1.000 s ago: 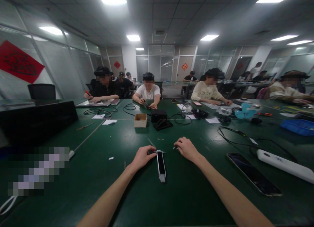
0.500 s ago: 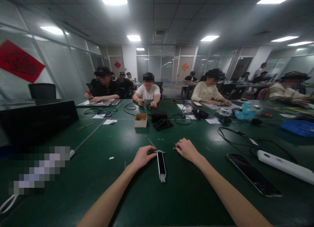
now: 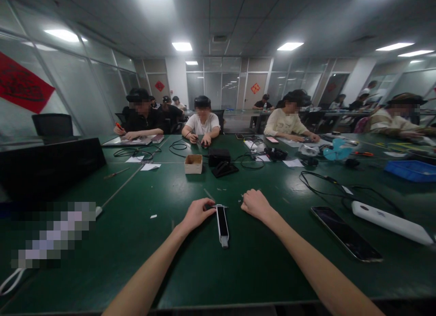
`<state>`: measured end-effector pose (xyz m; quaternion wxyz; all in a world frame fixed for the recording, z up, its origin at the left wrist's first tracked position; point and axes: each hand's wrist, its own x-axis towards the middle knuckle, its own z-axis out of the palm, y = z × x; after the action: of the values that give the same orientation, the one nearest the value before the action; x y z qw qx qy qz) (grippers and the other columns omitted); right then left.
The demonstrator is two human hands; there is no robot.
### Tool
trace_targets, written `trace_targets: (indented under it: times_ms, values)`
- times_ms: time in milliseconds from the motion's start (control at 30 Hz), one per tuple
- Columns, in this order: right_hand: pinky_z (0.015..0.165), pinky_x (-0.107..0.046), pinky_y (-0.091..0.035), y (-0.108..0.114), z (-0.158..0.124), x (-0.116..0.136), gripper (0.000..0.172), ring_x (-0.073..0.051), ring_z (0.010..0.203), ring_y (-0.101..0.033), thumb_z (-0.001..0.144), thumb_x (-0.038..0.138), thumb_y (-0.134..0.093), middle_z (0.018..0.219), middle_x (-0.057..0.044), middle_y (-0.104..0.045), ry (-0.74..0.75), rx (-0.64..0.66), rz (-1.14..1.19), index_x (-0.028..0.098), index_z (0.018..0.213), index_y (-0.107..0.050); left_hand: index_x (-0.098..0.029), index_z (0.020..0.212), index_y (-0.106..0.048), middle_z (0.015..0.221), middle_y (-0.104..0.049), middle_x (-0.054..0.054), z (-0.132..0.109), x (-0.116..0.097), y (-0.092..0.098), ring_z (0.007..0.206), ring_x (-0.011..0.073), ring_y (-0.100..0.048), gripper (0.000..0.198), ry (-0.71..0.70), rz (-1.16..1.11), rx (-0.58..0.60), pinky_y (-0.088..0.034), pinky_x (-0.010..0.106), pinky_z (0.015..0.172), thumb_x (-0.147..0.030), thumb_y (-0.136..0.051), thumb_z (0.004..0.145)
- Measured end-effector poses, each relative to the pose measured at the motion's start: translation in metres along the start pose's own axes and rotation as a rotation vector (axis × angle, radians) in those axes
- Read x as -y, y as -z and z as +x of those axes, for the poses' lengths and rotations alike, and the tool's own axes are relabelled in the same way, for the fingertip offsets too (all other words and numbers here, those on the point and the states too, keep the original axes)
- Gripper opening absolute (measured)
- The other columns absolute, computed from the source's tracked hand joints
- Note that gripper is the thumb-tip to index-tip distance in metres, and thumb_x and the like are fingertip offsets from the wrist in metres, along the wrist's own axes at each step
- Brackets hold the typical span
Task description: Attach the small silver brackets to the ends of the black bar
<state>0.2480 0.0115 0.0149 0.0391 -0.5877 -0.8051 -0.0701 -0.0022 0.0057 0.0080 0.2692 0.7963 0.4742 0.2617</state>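
A narrow white device with a black panel (image 3: 222, 225) lies lengthwise on the green table (image 3: 112, 261), between my hands. My left hand (image 3: 196, 214) rests beside its far end, fingers curled over a small dark item I cannot make out. My right hand (image 3: 255, 205) lies just to the right of that end, its fingertips near tiny metal bits (image 3: 240, 200). Whether either hand grips anything is hard to tell at this size.
To the right lie a black smartphone (image 3: 345, 233) and a white power strip (image 3: 388, 223) with black cables. Ahead are a cardboard box (image 3: 193, 164), a black box (image 3: 219, 157), and several co-workers seated along the table. A blue tray (image 3: 410, 170) stands far right.
The view has tipped slightly lower, so the room sits higher in the frame. My right hand has moved slightly closer to the device; my left hand stays beside it.
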Motion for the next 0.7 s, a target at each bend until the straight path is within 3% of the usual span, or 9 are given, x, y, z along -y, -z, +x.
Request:
trace_targets:
  times_ms: [300,533,700]
  values:
    - [0.073,-0.033,-0.04,-0.005,0.0,0.01,0.02,-0.023,0.084,-0.053,0.086,0.022,-0.045,0.089,-0.015,-0.061,-0.012,-0.07,0.017,0.011,0.085,-0.061,-0.018,0.101,-0.064,0.098,-0.067,0.003,0.003,0.001,-0.002,0.07,0.0156,-0.059,0.027,-0.021,0.035,-0.018,-0.048,0.028,0.068,-0.034,-0.059,0.079]
    - [0.068,-0.03,-0.037,0.003,-0.009,0.047,0.012,-0.018,0.076,-0.047,0.084,0.015,-0.043,0.082,-0.008,-0.056,0.162,-0.241,0.217,0.014,0.08,-0.055,-0.018,0.102,-0.062,0.097,-0.065,0.004,0.003,0.002,-0.004,0.067,0.0149,-0.057,0.029,-0.068,0.093,-0.052,-0.048,0.028,0.068,-0.034,-0.056,0.079]
    - [0.073,-0.03,-0.038,0.0,-0.013,0.053,0.016,-0.017,0.08,-0.047,0.09,0.017,-0.038,0.087,-0.007,-0.055,0.274,-0.292,0.428,0.015,0.087,-0.054,-0.018,0.104,-0.06,0.095,-0.061,0.004,0.002,-0.002,-0.004,0.062,0.0132,-0.054,0.029,-0.084,0.159,-0.097,-0.047,0.028,0.067,-0.032,-0.055,0.08]
